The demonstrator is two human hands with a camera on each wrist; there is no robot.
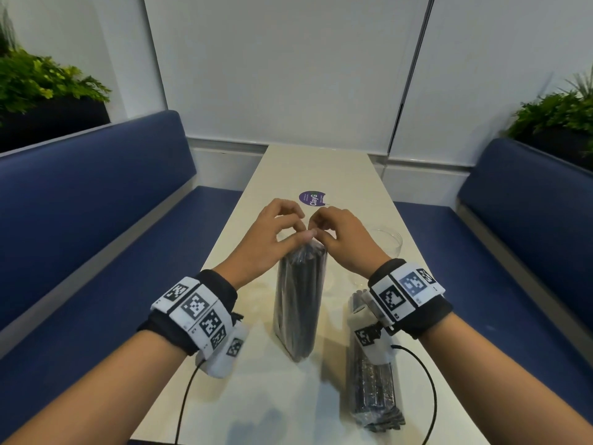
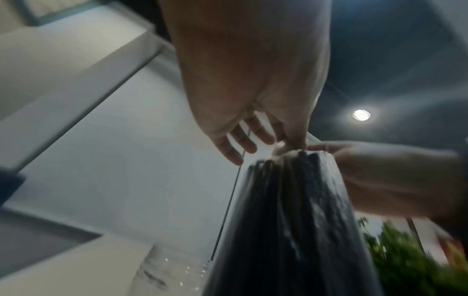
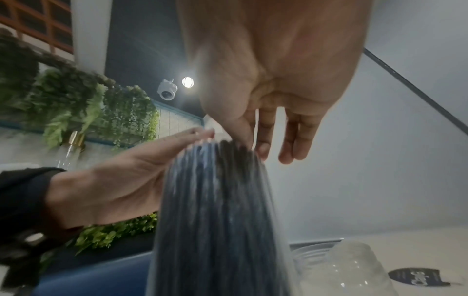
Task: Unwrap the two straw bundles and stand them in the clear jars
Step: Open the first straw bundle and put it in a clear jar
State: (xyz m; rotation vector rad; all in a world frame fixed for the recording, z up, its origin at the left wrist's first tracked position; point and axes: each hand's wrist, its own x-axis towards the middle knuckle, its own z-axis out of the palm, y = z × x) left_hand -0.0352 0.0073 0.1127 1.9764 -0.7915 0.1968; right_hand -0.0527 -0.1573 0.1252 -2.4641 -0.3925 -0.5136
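A bundle of black straws in clear plastic wrap stands upright on the table. At its top, my left hand and my right hand each pinch the wrap between thumb and forefinger. The left wrist view shows the left hand pinching the gathered plastic above the bundle. In the right wrist view the right hand nips the wrap at the straw tips. A second wrapped bundle lies flat near the table's right edge. One clear jar stands behind my right hand; another jar shows beside the bundle.
The table is narrow and cream-coloured, with a purple round sticker further back. Blue benches run along both sides. Planters with green foliage sit behind the benches. Cables trail from both wristbands over the table.
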